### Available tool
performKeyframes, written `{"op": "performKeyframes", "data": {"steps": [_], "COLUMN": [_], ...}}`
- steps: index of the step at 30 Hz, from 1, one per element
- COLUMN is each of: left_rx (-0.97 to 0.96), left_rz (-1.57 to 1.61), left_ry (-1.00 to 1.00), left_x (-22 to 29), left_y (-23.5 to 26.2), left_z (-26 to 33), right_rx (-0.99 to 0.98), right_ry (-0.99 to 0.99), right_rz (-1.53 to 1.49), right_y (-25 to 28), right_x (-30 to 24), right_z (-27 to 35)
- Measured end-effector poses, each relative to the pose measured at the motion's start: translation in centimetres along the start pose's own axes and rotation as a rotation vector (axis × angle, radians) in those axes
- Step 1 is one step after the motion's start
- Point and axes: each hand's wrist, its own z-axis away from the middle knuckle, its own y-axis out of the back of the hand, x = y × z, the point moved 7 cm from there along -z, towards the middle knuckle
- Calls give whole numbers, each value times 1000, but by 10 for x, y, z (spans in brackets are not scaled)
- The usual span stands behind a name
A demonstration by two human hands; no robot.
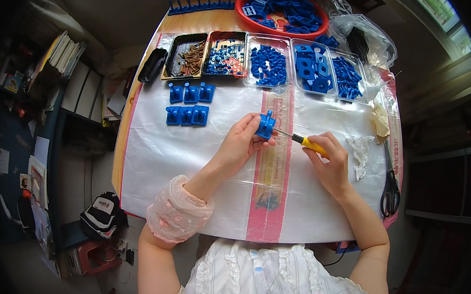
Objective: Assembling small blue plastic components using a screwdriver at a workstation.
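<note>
My left hand (244, 139) grips a small blue plastic part (265, 126) above the middle of the covered table. In my right hand (331, 161) is a screwdriver (311, 144) with a yellow and black handle. Its thin metal shaft points left at the blue part, and the tip's exact seat is hidden by the part and fingers. To the left of my hands, several assembled blue pieces (186, 116) lie in two short rows on the white sheet (192, 156).
Along the back stand a tray of brass-coloured screws (192, 58), a tray of small nuts (225, 58) and clear boxes of blue parts (268, 65). Behind them sits a red basin (323, 28). At right lie crumpled white paper (361, 156) and black scissors (390, 194).
</note>
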Motion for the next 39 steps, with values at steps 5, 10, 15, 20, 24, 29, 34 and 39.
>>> {"op": "performKeyframes", "data": {"steps": [5,10,15,20,24,29,34,39], "left_rx": [15,4,-2,-4,10,7,9,4], "left_rz": [19,10,-3,-4,8,19,18,13], "left_ry": [-11,-8,-6,4,4,-2,3,8], "left_x": [0,0,-1,-2,0,1,0,0], "left_y": [3,3,3,0,2,1,2,1], "left_z": [-1,-1,-2,0,0,0,0,-1], "right_rx": [-4,10,39,66,33,-20,-17,49], "right_ry": [-7,96,98,106,73,20,25,90], "right_rz": [-19,122,76,33,22,10,53,86], "right_y": [-1,2,4,5,3,0,-1,2], "right_x": [1,-5,-9,-8,-8,-5,2,-4], "right_z": [0,-3,-2,-1,-1,0,1,-1]}}
